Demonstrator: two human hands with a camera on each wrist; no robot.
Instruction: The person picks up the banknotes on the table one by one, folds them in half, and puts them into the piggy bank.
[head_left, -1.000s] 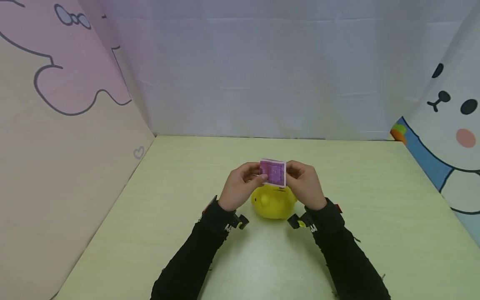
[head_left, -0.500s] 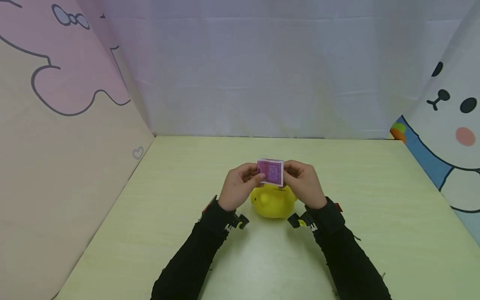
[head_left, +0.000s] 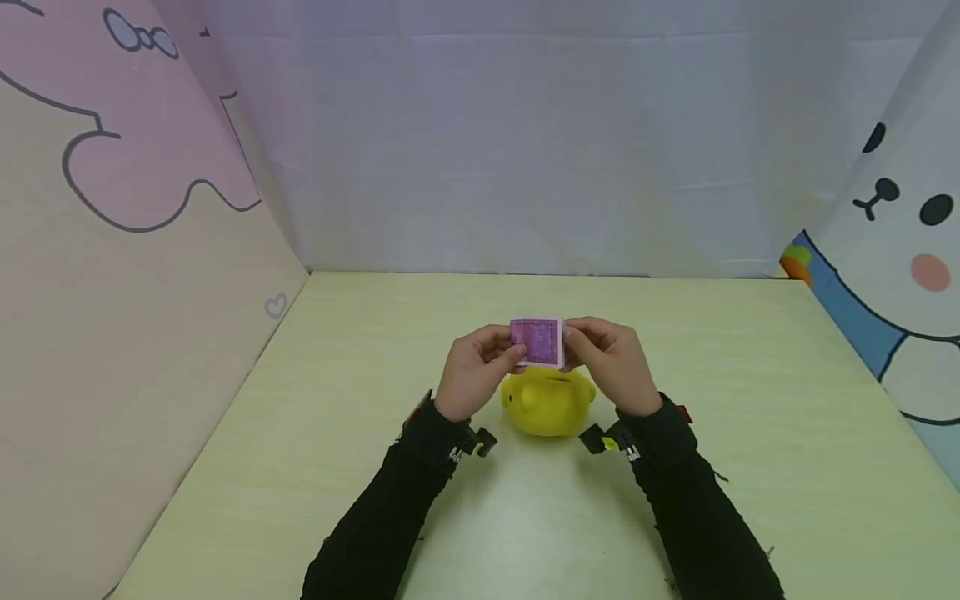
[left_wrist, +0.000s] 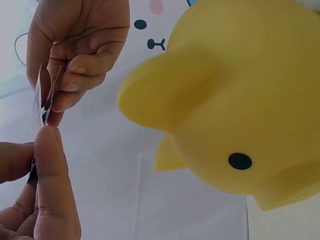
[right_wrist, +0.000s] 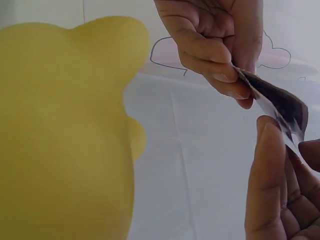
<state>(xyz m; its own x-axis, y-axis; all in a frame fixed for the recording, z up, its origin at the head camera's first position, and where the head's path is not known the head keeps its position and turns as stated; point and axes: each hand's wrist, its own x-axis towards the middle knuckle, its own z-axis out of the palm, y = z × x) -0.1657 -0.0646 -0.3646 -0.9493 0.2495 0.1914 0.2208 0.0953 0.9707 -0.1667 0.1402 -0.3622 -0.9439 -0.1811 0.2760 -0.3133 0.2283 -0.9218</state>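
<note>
A folded purple banknote is held up over the yellow piggy bank in the head view. My left hand pinches its left end between thumb and fingers. At its right edge my right hand has thumb and curled fingers about the paper. In the left wrist view the folded banknote is seen edge-on, its layers spread apart towards the right hand. The right wrist view shows the dark inner side of the banknote between both hands. A slot shows on top of the piggy bank, just below the note.
The piggy bank stands on a pale wood-look table. A white cloth hangs behind the table's far edge. Printed cartoon panels stand at the left and right. Black straps with small cameras sit on both wrists.
The banknote has shifted slightly left and turned a little more level. My right hand has moved its thumb and fingers at the note's right edge. The piggy bank stays in place.
</note>
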